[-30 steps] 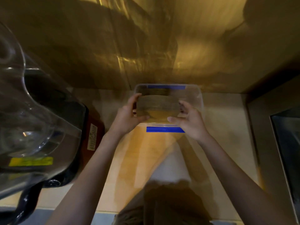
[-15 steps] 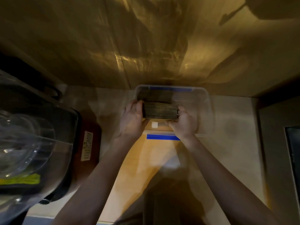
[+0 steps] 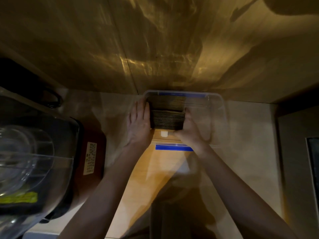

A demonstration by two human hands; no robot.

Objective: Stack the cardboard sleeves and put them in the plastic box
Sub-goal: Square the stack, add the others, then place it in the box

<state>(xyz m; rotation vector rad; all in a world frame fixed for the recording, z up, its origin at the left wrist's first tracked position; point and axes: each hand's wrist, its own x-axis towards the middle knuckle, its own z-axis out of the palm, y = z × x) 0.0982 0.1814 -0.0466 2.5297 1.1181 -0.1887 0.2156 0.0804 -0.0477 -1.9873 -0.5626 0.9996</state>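
A clear plastic box [image 3: 218, 107] with blue tape on its rims sits on the counter against the back wall. In its left half lies a dark stack of cardboard sleeves [image 3: 167, 120], with another dark stack [image 3: 165, 102] just behind it. My left hand [image 3: 139, 122] presses flat against the stack's left end. My right hand [image 3: 193, 130] clamps its right end from inside the box. The stack is squeezed between both palms. A small white tag [image 3: 164, 134] shows just below the stack.
A large blender with a clear jug [image 3: 29, 163] and a dark red base [image 3: 91, 152] fills the left side. A shiny metal wall [image 3: 155, 40] rises right behind the box. A dark panel [image 3: 312, 166] stands at the right edge.
The stack went from held above the box, broad side up, to lying low in its left half. Both hands moved down with it and now press its ends.
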